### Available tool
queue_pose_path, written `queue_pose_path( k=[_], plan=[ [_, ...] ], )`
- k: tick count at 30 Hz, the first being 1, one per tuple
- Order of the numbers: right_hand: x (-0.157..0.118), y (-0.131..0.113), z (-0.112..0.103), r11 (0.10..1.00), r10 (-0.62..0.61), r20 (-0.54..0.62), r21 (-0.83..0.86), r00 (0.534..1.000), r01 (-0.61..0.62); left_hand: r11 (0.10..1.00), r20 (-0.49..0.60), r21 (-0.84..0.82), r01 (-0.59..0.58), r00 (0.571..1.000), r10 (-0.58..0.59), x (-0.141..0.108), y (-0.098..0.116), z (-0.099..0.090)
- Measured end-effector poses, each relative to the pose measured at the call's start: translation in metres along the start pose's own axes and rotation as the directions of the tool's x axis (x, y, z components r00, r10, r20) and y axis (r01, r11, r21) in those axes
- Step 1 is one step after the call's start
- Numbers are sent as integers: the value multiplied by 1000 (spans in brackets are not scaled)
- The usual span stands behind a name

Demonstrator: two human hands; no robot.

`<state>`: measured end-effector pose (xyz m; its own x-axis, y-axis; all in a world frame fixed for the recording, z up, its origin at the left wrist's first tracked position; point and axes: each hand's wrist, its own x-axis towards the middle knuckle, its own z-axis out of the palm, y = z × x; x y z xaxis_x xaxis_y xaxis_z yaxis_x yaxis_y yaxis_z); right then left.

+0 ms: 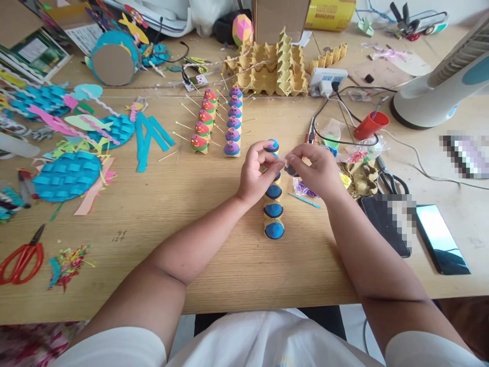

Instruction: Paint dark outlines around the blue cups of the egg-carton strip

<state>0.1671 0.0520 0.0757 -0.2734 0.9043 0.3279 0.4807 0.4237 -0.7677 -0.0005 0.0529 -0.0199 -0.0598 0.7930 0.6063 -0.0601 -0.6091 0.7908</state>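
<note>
A strip of egg-carton cups [274, 210] covered in blue clay with dark rims lies lengthwise at the middle of the table; its far cup shows blue and purple. Above its far half, my left hand [259, 171] is closed, thumb and fingertips pinched on something too small to make out. Close to its right, my right hand [315, 168] is pinched too, its fingertips nearly meeting the left ones; a dark lump [292, 167] shows beneath them. Two decorated strips, one red and green [203, 122], one purple and orange [234, 122], stand further back with toothpicks sticking out.
A blue tool [304, 200], clay bags, a red cup [371, 125] and two phones [442, 239] lie to the right. Egg cartons [267, 69] and a power strip [328, 79] are behind. Woven blue paper crafts [68, 176] and red-handled scissors [23, 260] are left.
</note>
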Motion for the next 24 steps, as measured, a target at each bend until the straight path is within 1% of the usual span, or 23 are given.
queue_pose_path(
  k=[4, 8, 11, 13, 15, 17, 19, 20, 21, 22, 23, 24],
  plan=[
    [0, 0, 2, 1000, 24, 16, -11, 1000, -24, 999, 2, -17, 36, 999, -36, -1, -2, -1],
    [0, -1, 1, 997, 67, 22, -35, 997, -66, 993, 33, 45, 105, 994, -107, -2, -4, -3],
    [1, -1, -5, 996, 78, 29, -48, 997, -76, 991, 47, 83, 108, 993, -113, -2, -6, -5],
    [3, 3, -15, 994, 89, 3, -70, 996, -89, 991, 38, 98, 96, 994, -100, -1, -7, -7],
    [6, 13, -30, 986, 111, -80, -114, 991, -120, 989, 19, 116, 92, 995, -95, -1, -7, -8],
    [9, 28, -49, 966, 124, -203, -200, 971, -165, 988, -8, 128, 91, 996, -91, 0, -6, -9],
    [12, 49, -67, 927, 154, -330, -279, 931, -252, 988, -35, 133, 82, 996, -79, 1, -6, -10],
    [14, 59, -74, 907, 193, -369, -287, 909, -309, 988, -45, 134, 76, 997, -70, 2, -6, -10],
    [15, 70, -79, 905, 227, -400, -251, 888, -344, 988, -55, 135, 68, 997, -61, 2, -6, -10],
    [17, 79, -82, 927, 265, -393, -147, 881, -345, 989, -64, 135, 62, 997, -53, 2, -7, -10],
    [19, 88, -83, 944, 309, -360, 5, 880, -329, 989, -73, 132, 60, 996, -50, 2, -7, -10],
    [21, 95, -82, 939, 344, -343, 133, 874, -317, 990, -82, 128, 62, 995, -52, 2, -7, -9]
  ],
)
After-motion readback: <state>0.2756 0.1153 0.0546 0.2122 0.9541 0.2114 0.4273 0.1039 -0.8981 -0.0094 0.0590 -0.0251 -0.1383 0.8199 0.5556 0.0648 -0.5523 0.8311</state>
